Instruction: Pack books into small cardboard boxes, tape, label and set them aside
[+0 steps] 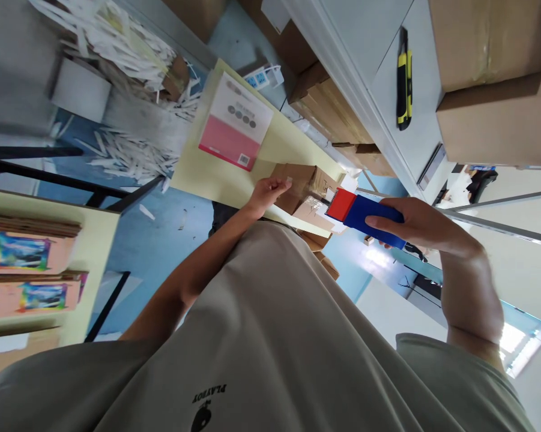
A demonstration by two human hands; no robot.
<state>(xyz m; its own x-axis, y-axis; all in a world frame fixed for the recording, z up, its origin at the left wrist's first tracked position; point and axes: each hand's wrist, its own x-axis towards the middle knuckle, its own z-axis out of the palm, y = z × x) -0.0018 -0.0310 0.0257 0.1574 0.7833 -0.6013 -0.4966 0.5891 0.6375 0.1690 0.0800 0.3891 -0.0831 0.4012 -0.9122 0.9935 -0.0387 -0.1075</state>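
Note:
My right hand (408, 222) grips a blue and red tape dispenser (364, 216). Its toothed red end points at a small cardboard box (295, 180), close to the box's side, where shiny clear tape shows. My left hand (268, 195) is at the opposite edge of that box, fingers curled and thumb pressed against them. Whatever may be between those fingertips is too small to make out. Under the box is a pale yellow tabletop (193, 174), with a white and pink printed box (236, 120) lying farther along it.
A yellow and black utility knife (404, 84) lies on the grey shelf (369, 36), beside a large carton (486, 108). White paper strips (126, 156) litter the blue floor. Printed flat boxes (27, 252) are stacked on another table. A power strip (263, 78) sits behind the worktable.

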